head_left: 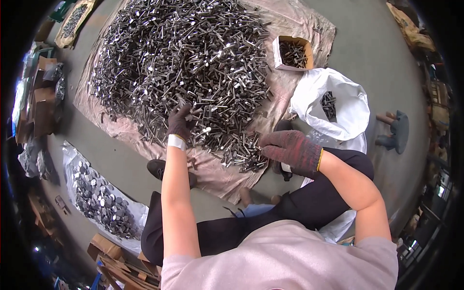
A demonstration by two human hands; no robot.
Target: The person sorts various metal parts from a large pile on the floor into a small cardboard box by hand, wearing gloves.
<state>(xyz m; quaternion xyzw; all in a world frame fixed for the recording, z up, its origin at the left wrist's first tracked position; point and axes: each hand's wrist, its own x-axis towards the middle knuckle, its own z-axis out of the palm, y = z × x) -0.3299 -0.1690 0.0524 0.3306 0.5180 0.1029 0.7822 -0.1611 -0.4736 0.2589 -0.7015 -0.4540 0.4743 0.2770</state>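
Note:
A wide pile of short, bolt-like metal pieces [188,58] lies on a pinkish cloth [217,183]. My left hand [181,123], in a dark knit glove with a pale band at the wrist, reaches into its near edge. The fingers are spread among the pieces; whether one is gripped does not show clearly. Over a smaller heap of the same pieces [243,152], at the pile's near right, is my right hand [294,149] in a dark reddish glove. Its fingers are pressed together, fingertips down at the heap's edge, hiding anything between them.
Right of the pile stand an open cardboard box [310,54] and a white sack [355,113], both with metal pieces inside. A small blue stool [400,132] is farther right. Flat metal discs [104,203] lie on plastic sheeting at the left. Cardboard boxes [44,111] stand beyond.

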